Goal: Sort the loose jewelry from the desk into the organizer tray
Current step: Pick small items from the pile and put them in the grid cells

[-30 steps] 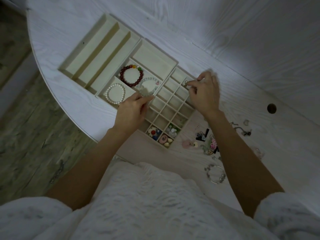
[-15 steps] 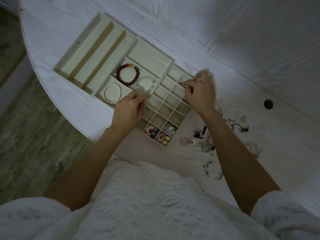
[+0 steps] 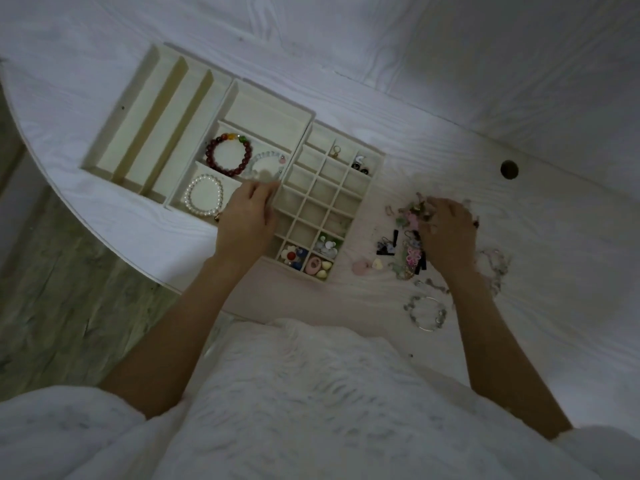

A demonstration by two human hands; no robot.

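The cream wooden organizer tray [image 3: 308,133] lies on the white desk. Its middle compartments hold a red bead bracelet [image 3: 212,157], a clear bracelet [image 3: 265,157] and a pearl bracelet [image 3: 194,199]. In the far grid cells lie a small gold ring [image 3: 335,152] and dark earrings [image 3: 360,165]; three near cells hold colourful pieces [image 3: 327,244]. My left hand [image 3: 247,218] rests on the tray by the clear bracelet, fingers on a divider. My right hand [image 3: 448,233] is down in the loose jewelry pile [image 3: 410,218], blurred; what it grips, if anything, is unclear.
Black clips [image 3: 388,245], a pink heart piece [image 3: 363,266], a silver bracelet [image 3: 426,313] and a thin chain [image 3: 498,268] lie loose right of the tray. A cable hole [image 3: 509,169] is in the desk. The desk's curved edge [image 3: 114,251] drops to the floor at left.
My right hand has left the tray's far cells, where the gold ring now lies, and moved right and nearer onto the loose pile. My left hand stays on the tray.
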